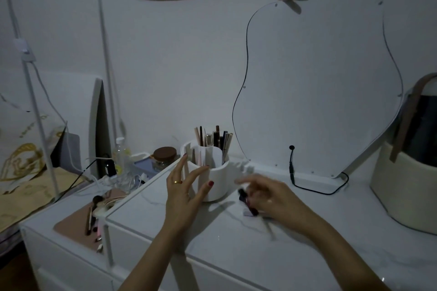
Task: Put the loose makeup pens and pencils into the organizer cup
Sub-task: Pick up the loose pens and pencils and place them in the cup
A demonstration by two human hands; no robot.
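A white organizer cup [216, 181] stands on the white dresser top [248, 243], with several pens and pencils [214, 138] upright in its back compartment. My left hand [183, 192] hovers just left of the cup, fingers spread, fingertips close to its wall, holding nothing. My right hand [269, 198] is blurred to the right of the cup. Its fingers are closed around dark makeup pens [247, 202], whose ends stick out toward the cup. A pale pen lies blurred under the hand on the top.
A wavy-edged mirror [314, 92] leans on the wall behind, its black cable [314, 190] trailing on the top. A cream basket [406, 177] stands at the right. To the left, a pink tray [78, 222] with brushes, a brown-lidded jar [164, 158] and a bottle [120, 153].
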